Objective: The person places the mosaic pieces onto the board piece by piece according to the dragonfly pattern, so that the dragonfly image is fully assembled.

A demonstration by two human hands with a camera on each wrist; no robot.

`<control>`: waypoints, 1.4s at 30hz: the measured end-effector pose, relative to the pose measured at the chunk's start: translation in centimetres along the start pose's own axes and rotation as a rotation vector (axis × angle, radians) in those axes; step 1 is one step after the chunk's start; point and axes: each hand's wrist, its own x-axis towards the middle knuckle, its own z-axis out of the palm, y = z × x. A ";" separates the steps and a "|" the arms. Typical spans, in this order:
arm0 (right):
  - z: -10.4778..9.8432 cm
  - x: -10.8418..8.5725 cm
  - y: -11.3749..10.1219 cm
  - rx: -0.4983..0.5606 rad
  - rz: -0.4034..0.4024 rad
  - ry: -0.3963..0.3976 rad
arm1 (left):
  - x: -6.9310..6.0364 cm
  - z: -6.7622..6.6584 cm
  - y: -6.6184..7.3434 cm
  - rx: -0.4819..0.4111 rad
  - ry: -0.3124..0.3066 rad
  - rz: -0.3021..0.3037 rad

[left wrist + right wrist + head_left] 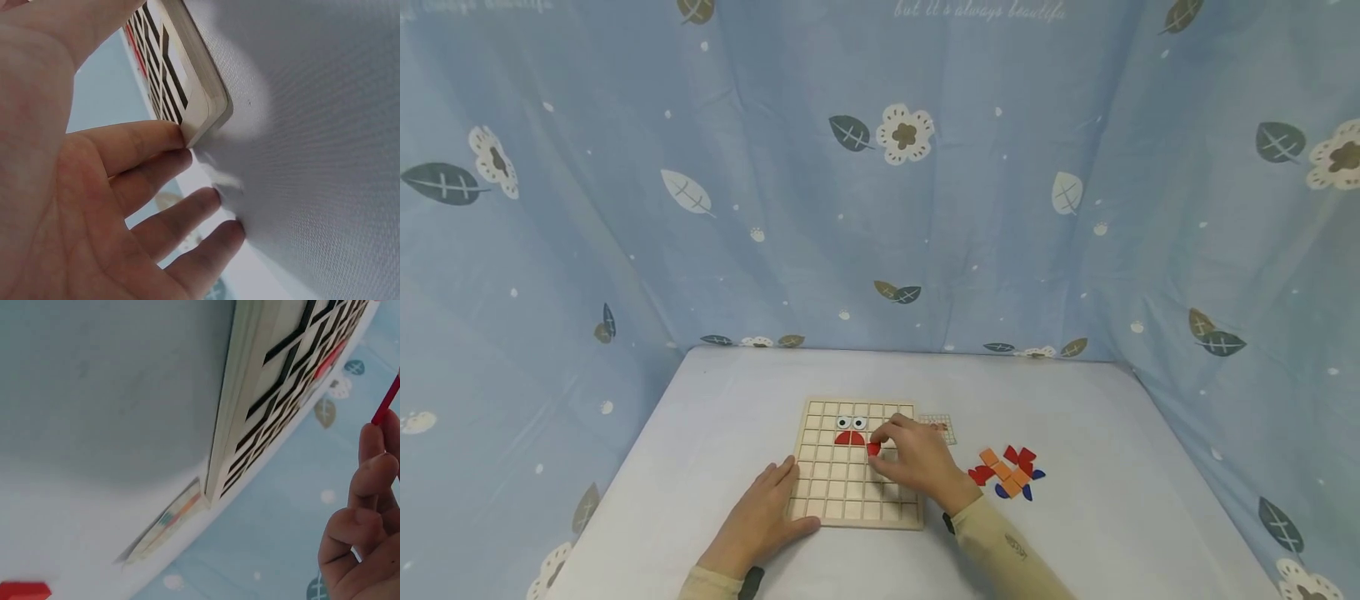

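A square wooden grid board [850,508] lies on the white table. On it, two eye tiles [852,423] sit side by side above two red quarter-round pieces [849,438]. My right hand [921,457] pinches another red piece [873,449] over the board's right half. The right wrist view shows this red piece [386,400] edge-on, raised clear of the board. My left hand [762,510] rests around the board's near left corner with its fingers fairly straight. Fingertips [172,134] touch the board's edge [203,106] in the left wrist view.
A small pattern card [946,429] lies by the board's right edge, partly behind the right hand. Farther right is a loose pile of orange squares [1002,472], red pieces [1027,455] and blue pieces [1038,474]. A blue patterned curtain [880,208] hangs behind the table.
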 end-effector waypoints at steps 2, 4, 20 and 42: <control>0.4 0.3 -0.1 -0.011 -0.002 -0.004 | 0.0 0.0 0.0 0.004 0.003 0.002; 0.7 0.5 -0.3 -0.018 0.004 -0.012 | 0.0 0.0 0.0 0.006 0.004 0.001; 2.2 2.6 -1.4 -0.086 0.001 -0.122 | -0.1 -0.2 0.1 -0.015 0.000 0.004; 3.1 3.1 -1.5 -0.124 0.089 -0.181 | -0.1 -0.1 0.0 -0.015 -0.007 -0.007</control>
